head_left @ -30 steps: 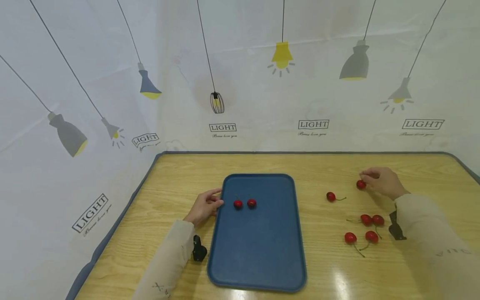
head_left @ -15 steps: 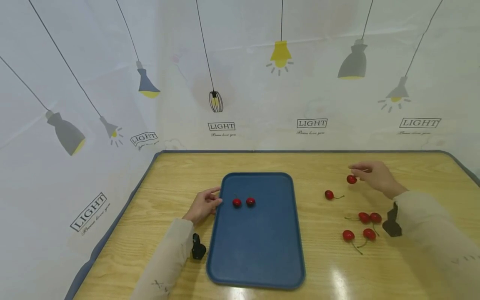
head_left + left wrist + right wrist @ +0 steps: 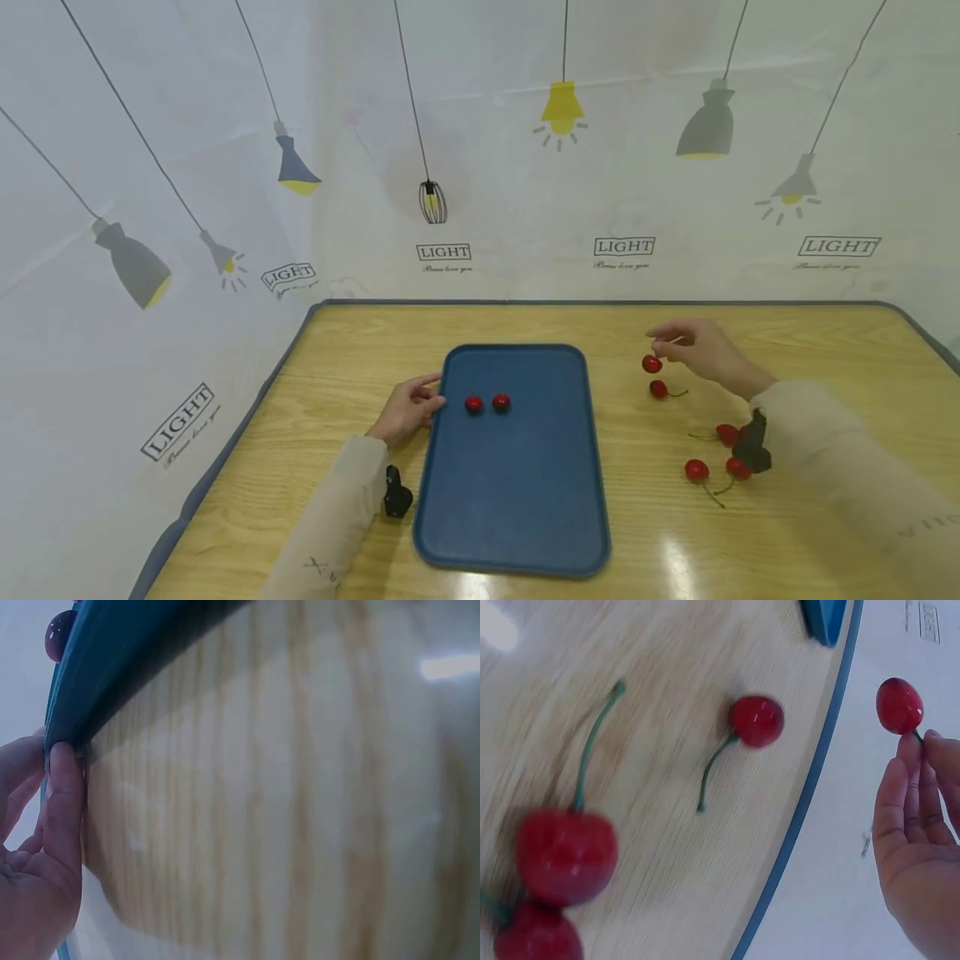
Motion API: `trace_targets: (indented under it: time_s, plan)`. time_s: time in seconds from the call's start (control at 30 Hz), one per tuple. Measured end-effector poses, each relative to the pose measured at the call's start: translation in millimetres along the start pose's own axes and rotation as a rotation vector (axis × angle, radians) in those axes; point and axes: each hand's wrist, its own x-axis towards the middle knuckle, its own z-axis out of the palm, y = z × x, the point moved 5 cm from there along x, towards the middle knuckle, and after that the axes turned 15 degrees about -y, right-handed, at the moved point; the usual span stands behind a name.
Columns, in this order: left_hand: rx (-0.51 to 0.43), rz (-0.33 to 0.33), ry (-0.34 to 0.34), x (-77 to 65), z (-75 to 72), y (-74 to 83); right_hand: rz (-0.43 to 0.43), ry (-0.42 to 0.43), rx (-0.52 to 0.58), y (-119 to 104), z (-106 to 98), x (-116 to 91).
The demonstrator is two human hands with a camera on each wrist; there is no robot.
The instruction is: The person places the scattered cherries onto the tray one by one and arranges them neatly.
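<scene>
Left wrist view: tray (image 3: pixel 124 656) — cropped.

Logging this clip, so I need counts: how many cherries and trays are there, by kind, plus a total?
Cherries: 8 (2 on the tray, 1 in the right hand, 5 on the table, one mostly hidden by the wrist camera)
Tray: 1
Total: 9

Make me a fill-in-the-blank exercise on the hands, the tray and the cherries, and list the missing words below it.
1. The colour of the tray is ____.
2. The number of cherries lying on the tray is ____.
3. The right hand pinches a held cherry by its ____.
4. The other hand, at the edge of the tray, is the person's ____ hand.

Missing words: blue; two; stem; left.
</scene>
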Motion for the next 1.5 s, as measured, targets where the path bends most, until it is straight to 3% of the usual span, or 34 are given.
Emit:
trace_targets:
  time_s: [0.27,0.47,0.8,1.0,1.27,1.37,1.5]
  plan:
    - [-0.005,-0.005,0.022,15.2,-6.2,-22.0,-0.152,-0.018,0.042,-25.0,29.6,14.0]
    - [-0.007,-0.004,0.033,15.2,-6.3,-24.2,-0.158,-0.071,0.031,-41.8,58.3,26.6]
    - [-0.019,-0.003,0.046,14.9,-4.6,-23.0,-0.219,-0.122,0.112,-57.0,90.0,48.5]
    - [-0.045,-0.001,0.023,14.7,-5.9,-23.9,-0.209,-0.134,0.111,-59.3,103.3,60.9]
    - [-0.028,-0.001,0.011,-1.3,-0.3,2.5,-0.147,-0.161,0.091,-65.4,115.3,74.8]
    - [-0.016,0.024,0.009,-3.0,0.5,4.7,-0.122,-0.190,0.100,-66.2,119.2,79.2]
    - [-0.026,0.009,0.005,-1.9,-0.2,3.0,-0.077,-0.224,0.115,-65.1,124.5,83.5]
